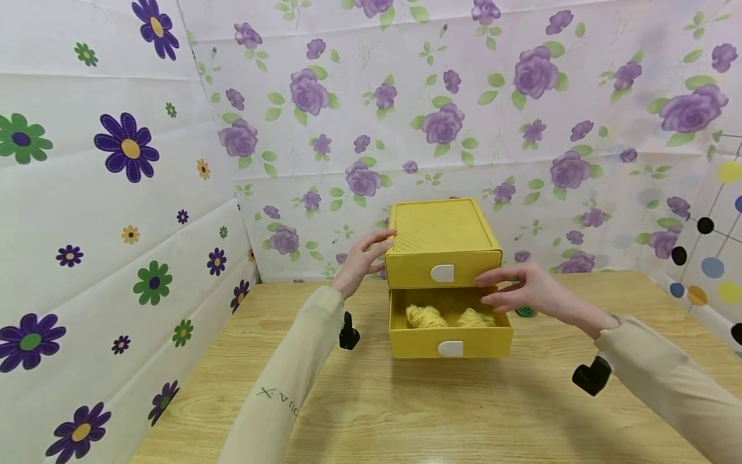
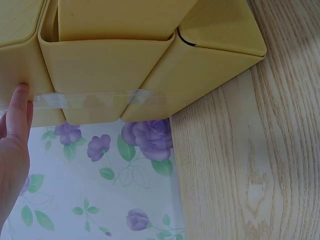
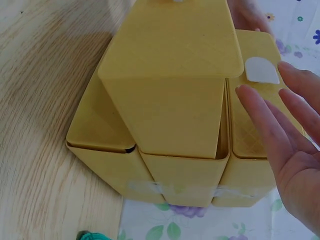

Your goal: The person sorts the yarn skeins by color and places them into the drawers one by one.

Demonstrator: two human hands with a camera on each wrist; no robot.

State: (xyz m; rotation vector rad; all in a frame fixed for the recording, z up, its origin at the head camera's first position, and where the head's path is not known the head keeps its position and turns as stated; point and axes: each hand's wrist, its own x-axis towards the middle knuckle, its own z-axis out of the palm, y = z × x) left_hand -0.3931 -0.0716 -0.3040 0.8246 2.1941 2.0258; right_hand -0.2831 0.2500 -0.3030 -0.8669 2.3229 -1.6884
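Observation:
A yellow drawer cabinet [image 1: 444, 225] of stacked units stands on the table, with white tabs on its fronts. Its pulled-out middle drawer [image 1: 451, 343] contains two bundles of yellow yarn [image 1: 426, 317]. My left hand [image 1: 364, 261] rests its fingertips on the left side of the top unit; the left wrist view shows a finger [image 2: 19, 112] against that wall, near clear tape. On the other side, my right hand [image 1: 530, 293] holds nothing, its fingers extended by the right front corner, above the open drawer. In the right wrist view, the shut bottom drawer [image 3: 100, 117] lies beneath the pulled-out one.
Green yarn [image 1: 525, 311] lies on the wooden table [image 1: 359, 412], right of the cabinet. A flowered cloth backdrop [image 1: 348, 148] hangs behind the cabinet, and another patterned sheet [image 1: 104, 212] hangs along the left side.

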